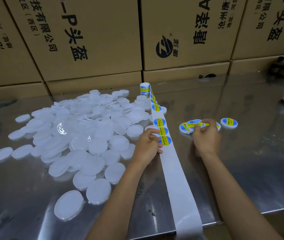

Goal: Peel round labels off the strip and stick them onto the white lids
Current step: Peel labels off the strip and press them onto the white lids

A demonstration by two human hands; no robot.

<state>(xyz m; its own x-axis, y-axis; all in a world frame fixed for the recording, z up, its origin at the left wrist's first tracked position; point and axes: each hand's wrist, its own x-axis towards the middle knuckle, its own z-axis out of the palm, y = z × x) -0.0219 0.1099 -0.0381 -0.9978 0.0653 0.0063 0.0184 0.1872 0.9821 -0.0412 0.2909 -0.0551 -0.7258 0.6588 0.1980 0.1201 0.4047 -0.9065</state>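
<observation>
Labelling white lids on the shiny steel tabletop (pixel 241 170)

Left hand (pixel 147 146) fingers pinch the white backing strip (pixel 175 170); right hand (pixel 205 135), at 2 o'clock, presses curled fingers on a labelled round white plastic lid (pixel 192 125). Hasty pressing risks a creased label.

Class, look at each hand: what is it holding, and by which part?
The left hand grips the label strip by its left edge, beside the nearest label. The right hand pinches a labelled lid at its rim.
</observation>
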